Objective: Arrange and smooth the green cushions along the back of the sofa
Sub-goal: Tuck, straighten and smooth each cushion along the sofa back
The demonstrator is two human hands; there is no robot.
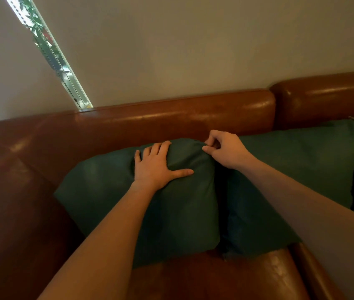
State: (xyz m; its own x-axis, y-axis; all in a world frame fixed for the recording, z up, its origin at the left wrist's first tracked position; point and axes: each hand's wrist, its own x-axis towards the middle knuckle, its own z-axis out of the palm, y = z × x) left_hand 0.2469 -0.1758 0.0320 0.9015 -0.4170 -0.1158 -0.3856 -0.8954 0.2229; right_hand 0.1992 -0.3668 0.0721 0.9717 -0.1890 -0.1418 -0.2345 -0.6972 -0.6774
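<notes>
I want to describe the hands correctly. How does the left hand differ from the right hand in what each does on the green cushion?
The left hand lies flat on the front of the left cushion, fingers spread; the right hand has curled fingers and pinches the fabric. The left hand rests below the cushion's top edge; the right hand is at its upper right corner, next to the second cushion. Both touch the same cushion.

Left hand [157, 167]: bare, no ring, no glove.
Right hand [225, 148]: bare, no ring, no glove.
Left forearm [106, 239]: uncovered from wrist to the frame edge at 7 o'clock; no sleeve, watch or band.
Right forearm [301, 198]: uncovered to the frame edge at 4 o'clock; no sleeve, watch or band.
</notes>
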